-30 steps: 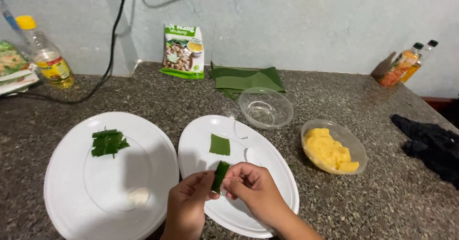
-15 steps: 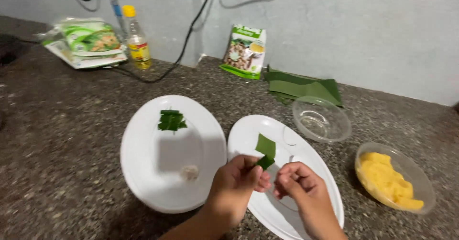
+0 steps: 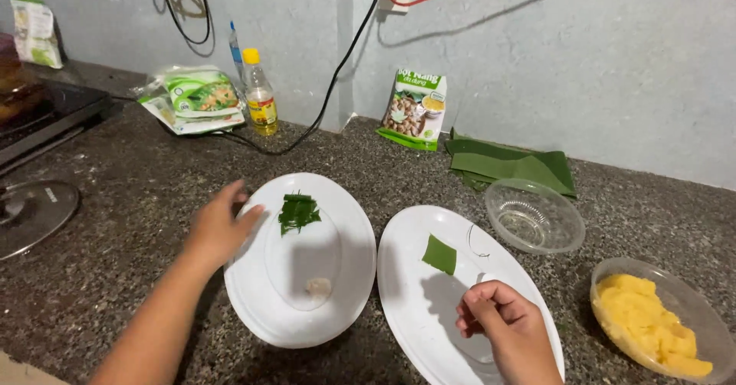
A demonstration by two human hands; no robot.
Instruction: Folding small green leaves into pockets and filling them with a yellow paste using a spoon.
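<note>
Two white plates [image 3: 345, 308], two clear bowls [image 3: 534, 216]. Left hand [image 3: 218, 228] spread on one plate's rim; right hand [image 3: 502, 325] curled shut, contents hidden. A green pouch [image 3: 412, 109] leans against the wall.

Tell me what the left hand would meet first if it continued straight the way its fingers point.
Probably the small pile of cut green leaf strips on the left white oval plate; the left hand points there.
</note>
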